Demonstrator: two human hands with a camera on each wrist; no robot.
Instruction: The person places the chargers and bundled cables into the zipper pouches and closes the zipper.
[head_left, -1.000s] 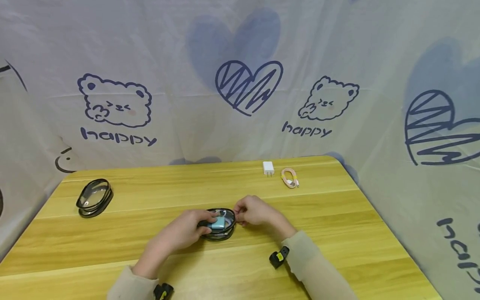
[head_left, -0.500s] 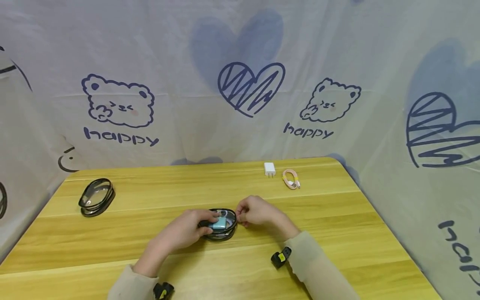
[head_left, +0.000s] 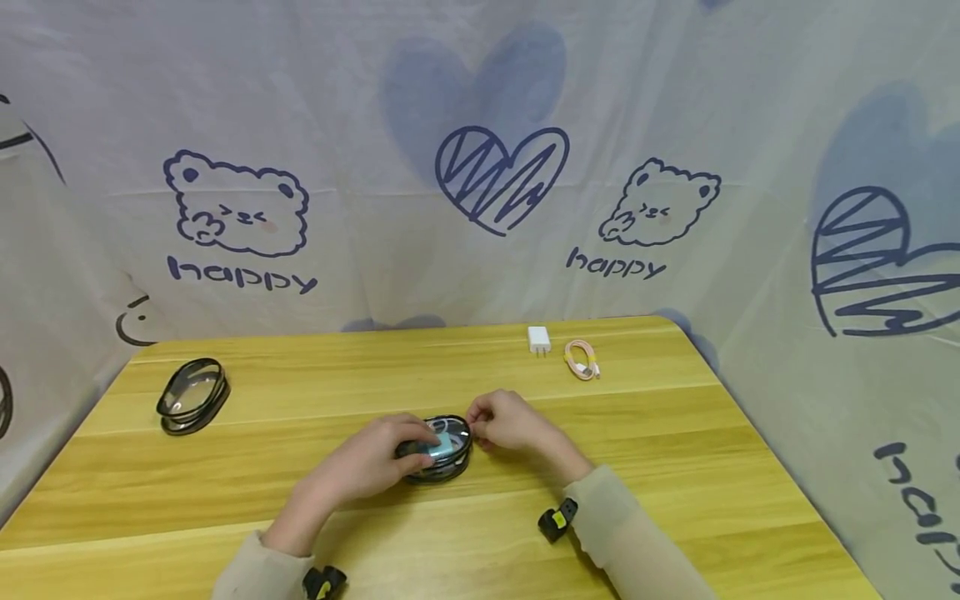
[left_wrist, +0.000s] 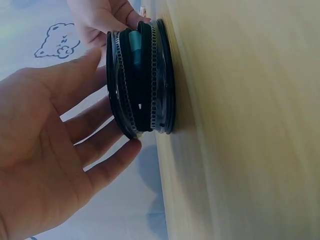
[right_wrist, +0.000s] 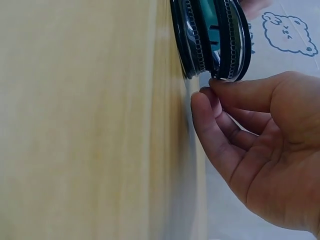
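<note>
A small oval clear case (head_left: 460, 435) with black trim lies on the table. Inside it are a teal plug charger (head_left: 444, 447) and part of a pale cable. Both wrist views show the zipper teeth (left_wrist: 153, 75) parted, with teal visible in the gap. My left hand (head_left: 367, 457) rests across the case's left part, its fairly straight fingers on the lid and its thumb near the front rim. At the right end, my right hand (head_left: 510, 421) pinches the zipper pull (right_wrist: 214, 75) between thumb and index finger; the fingertips mostly hide the pull.
A second clear black-trimmed case (head_left: 192, 397) lies at the table's left. Toward the back right are a white plug charger (head_left: 538, 339) and a coiled pink cable (head_left: 581, 360) with a yellow tie. Printed cloth (head_left: 375, 275) hangs behind the wooden table (head_left: 300, 375).
My left fingers have shifted slightly over the lid, and the charger looks more veiled by it. My right hand has moved slightly left, staying at the case's right end.
</note>
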